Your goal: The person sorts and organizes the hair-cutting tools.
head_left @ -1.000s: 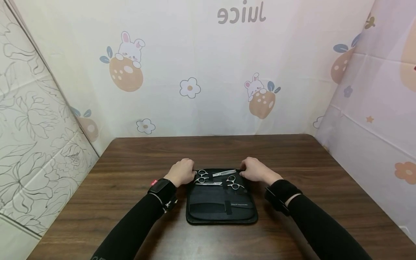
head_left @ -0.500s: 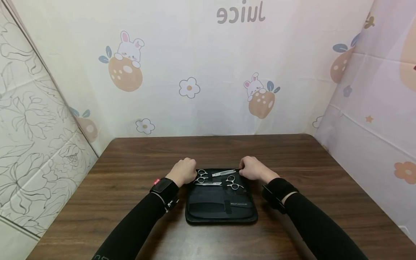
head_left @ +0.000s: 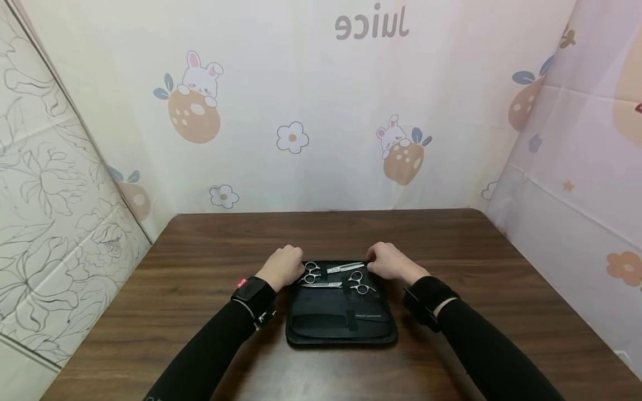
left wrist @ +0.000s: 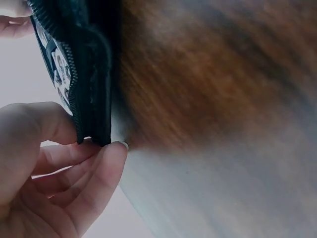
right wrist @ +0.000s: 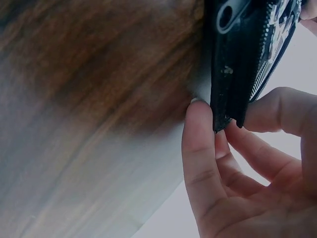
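Note:
A black zippered scissors case lies unfolded on the table, its inside facing up. Two pairs of silver scissors sit across its far half: the upper scissors have toothed blades pointing right, and the lower scissors point left. My left hand pinches the case's far left corner. In the left wrist view, thumb and fingers close around the zipper edge. At the far right corner, my right hand grips the case likewise, and the right wrist view shows fingertips on both faces of its edge.
The brown wood-grain table reaches back to a patterned curtain with rabbits and flowers. More printed cloth hangs at the left and right sides. Both wrists wear black bands, and the sleeves are black.
The right hand has shifted slightly left along the case's far edge, and the left hand slightly to the right. The case and scissors have stayed nearly in place.

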Demonstrator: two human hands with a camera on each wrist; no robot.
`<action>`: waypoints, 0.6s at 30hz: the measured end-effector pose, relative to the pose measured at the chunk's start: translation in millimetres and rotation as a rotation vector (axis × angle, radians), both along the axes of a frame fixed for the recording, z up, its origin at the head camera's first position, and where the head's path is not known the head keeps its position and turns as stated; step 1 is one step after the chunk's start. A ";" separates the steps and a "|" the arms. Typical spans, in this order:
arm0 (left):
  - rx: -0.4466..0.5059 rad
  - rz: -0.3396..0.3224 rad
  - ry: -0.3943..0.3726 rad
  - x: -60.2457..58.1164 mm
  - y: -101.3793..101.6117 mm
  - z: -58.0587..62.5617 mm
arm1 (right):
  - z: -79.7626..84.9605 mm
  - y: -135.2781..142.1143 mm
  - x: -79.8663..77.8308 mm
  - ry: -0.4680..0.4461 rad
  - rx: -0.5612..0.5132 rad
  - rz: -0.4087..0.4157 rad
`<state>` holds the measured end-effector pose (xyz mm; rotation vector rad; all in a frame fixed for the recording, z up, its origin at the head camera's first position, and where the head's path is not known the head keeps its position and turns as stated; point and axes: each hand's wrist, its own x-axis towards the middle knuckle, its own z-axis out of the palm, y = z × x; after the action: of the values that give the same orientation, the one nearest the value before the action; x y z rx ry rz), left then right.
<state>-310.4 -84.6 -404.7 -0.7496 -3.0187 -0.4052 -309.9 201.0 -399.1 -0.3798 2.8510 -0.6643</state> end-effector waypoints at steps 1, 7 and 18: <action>0.008 -0.001 -0.003 -0.2 -0.3 -0.3 | -0.1 0.2 0.1 -0.010 -0.016 -0.002; 0.098 -0.018 -0.067 -0.7 -3.9 2.0 | 0.9 3.8 -0.6 -0.105 -0.142 -0.031; 0.283 0.033 -0.391 -6.1 -15.2 8.1 | 6.9 11.4 -4.6 -0.239 -0.254 -0.017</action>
<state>-316.6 -99.8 -396.6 -0.6641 -3.2020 -1.0665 -314.5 212.3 -392.2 -0.2898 2.5537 -1.0062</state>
